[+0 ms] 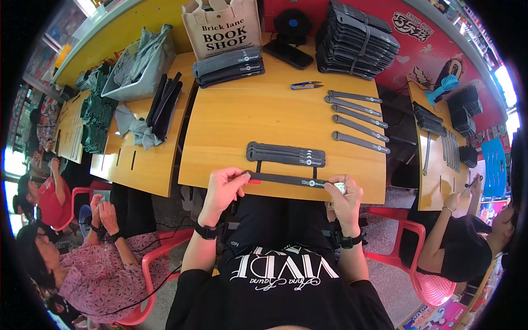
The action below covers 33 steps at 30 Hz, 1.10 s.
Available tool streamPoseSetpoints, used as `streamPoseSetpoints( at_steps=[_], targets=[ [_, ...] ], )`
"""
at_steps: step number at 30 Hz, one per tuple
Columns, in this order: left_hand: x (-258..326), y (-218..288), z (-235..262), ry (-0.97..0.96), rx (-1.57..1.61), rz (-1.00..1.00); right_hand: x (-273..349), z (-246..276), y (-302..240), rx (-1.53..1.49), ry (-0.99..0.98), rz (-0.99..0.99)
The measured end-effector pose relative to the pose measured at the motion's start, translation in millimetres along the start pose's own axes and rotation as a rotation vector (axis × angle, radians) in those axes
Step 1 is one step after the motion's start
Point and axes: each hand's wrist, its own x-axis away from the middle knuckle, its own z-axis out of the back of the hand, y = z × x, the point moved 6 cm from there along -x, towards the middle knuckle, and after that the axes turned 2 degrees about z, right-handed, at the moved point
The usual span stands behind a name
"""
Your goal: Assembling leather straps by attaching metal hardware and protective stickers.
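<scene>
My left hand (223, 190) pinches the left end of a long dark grey strap (286, 179), which has a red tip by my fingers. My right hand (344, 197) grips the strap's right end, near a small round badge. I hold the strap level along the near edge of the wooden table (231, 118). Just beyond it, a small pile of the same straps (286, 154) lies flat over a dark cross piece.
Several single straps (357, 118) lie fanned at the table's right, with small snips (306, 85) behind them. Strap stacks (228, 66), a tall bundle (357, 38), a phone (287, 54) and a cream tote bag (223, 27) stand at the back. People sit at both sides on red chairs.
</scene>
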Motion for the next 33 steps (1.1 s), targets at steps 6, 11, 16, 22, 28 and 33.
streamPoseSetpoints(
  at_steps=[6, 11, 16, 22, 28, 33],
  targets=[
    [-29.3, 1.2, -2.7, 0.1, -0.075, -0.072, -20.2, -1.9, 12.3, 0.093, -0.004, 0.03],
    [-36.8, 1.5, -2.2, 0.121, -0.097, -0.055, -34.4, -4.9, 14.7, 0.125, 0.008, 0.007],
    [-42.7, -3.9, 0.5, 0.136, -0.105, -0.023, -39.8, -6.6, 22.6, 0.108, 0.033, 0.008],
    [-42.3, -1.4, -4.6, 0.153, -0.105, 0.035, -41.4, -5.4, 25.3, 0.207, 0.06, 0.094],
    [-42.6, 0.9, -3.8, 0.15, -0.103, 0.048, -41.3, -8.9, 24.5, 0.211, 0.068, 0.065],
    [-44.6, 1.8, -3.8, 0.148, -0.114, 0.048, -42.2, -9.8, 24.8, 0.269, 0.067, 0.069]
  ],
)
